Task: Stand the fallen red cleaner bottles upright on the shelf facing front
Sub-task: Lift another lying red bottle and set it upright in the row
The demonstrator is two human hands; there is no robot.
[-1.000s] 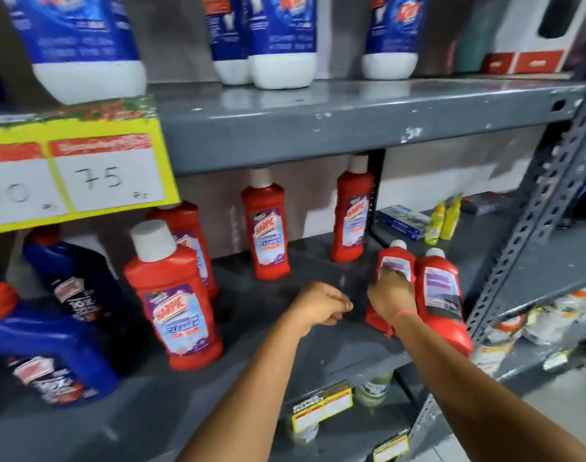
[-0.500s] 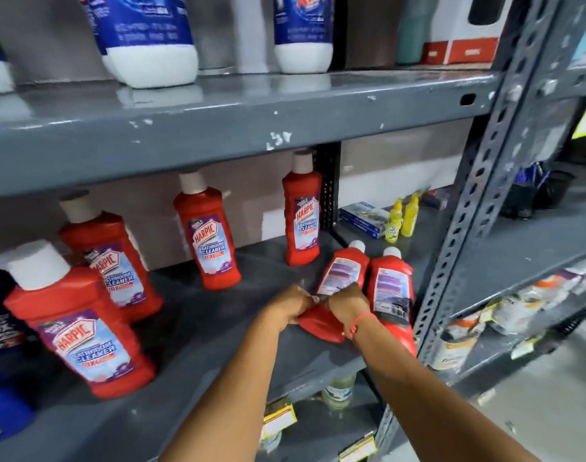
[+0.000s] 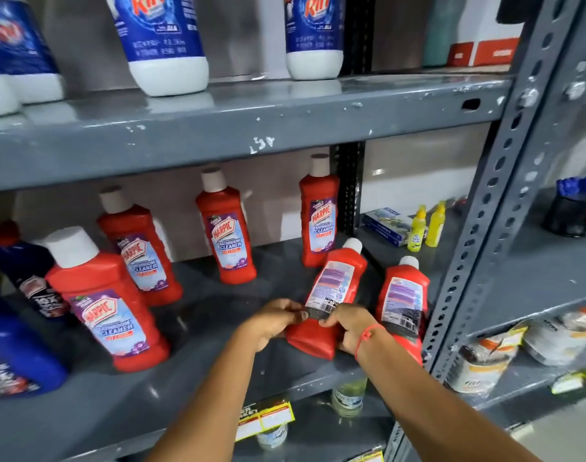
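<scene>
Grey shelf (image 3: 191, 388), hands gripping tilted red bottle (image 3: 331, 288)

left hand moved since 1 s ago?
Yes. The left hand has gone right to grip the tilted red bottle, closing on the grey upright post; earlier it hung apart from the bottle.

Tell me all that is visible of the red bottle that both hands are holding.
The held red cleaner bottle looks like glossy plastic, with a white cap at its upper right end. It is tilted, cap leaning to the right, its back label with barcode toward the camera, not the front. Its base is at the front of the grey shelf. The left hand and the right hand grip its lower part.
</scene>
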